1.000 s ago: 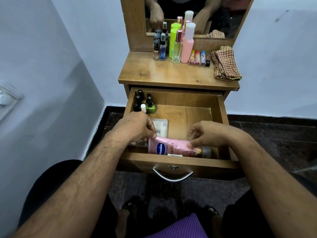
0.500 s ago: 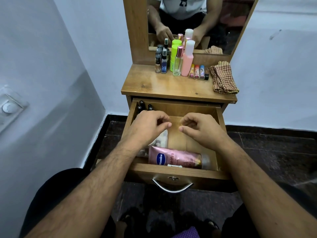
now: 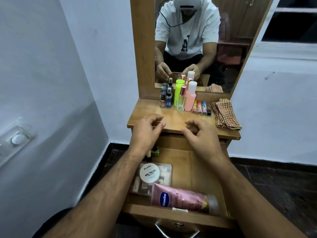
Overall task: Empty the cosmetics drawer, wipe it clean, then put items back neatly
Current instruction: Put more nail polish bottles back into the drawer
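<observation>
Both hands, left hand (image 3: 147, 133) and right hand (image 3: 202, 134), hang loose and hold nothing, some things lie back in the drawer (image 3: 193, 169), and bottles (image 3: 180, 97) wait on the table (image 3: 154, 115).

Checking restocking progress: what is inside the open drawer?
The drawer holds a pink Vaseline tube, a white nail polish remover jar on a clear case, and nail polish bottles, mostly hidden behind the left hand.

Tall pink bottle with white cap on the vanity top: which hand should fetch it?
Right, probably. The right hand hovers empty nearer the tall pink bottle with white cap; the left hand is further left.
</observation>
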`<state>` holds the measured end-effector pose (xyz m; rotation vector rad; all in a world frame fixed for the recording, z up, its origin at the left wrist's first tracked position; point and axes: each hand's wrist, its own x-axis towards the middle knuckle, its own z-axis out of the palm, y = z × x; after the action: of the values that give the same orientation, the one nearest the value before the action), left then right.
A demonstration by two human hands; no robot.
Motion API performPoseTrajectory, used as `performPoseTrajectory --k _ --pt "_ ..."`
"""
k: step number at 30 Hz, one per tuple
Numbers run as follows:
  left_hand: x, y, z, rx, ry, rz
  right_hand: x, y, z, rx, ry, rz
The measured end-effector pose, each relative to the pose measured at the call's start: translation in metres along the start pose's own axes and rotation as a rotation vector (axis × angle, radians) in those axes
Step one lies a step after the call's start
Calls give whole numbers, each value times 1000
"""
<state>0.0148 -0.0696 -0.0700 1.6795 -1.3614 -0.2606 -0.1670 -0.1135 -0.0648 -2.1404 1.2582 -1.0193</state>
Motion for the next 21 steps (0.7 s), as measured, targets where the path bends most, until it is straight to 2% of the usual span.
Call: performPoseTrajectory --k 4,9,15,21 --pt "44 -3 4 -77 78 -94 45 -16 23 81 55 26" --pt "84 -11 19 -168 107 -174 90 -22 63 130 65 184" --pt "91 -31 42 -171 159 -220 88 -13 89 100 214 293" --pt "94 -30 45 -169 130 -257 91 -12 86 184 209 359"
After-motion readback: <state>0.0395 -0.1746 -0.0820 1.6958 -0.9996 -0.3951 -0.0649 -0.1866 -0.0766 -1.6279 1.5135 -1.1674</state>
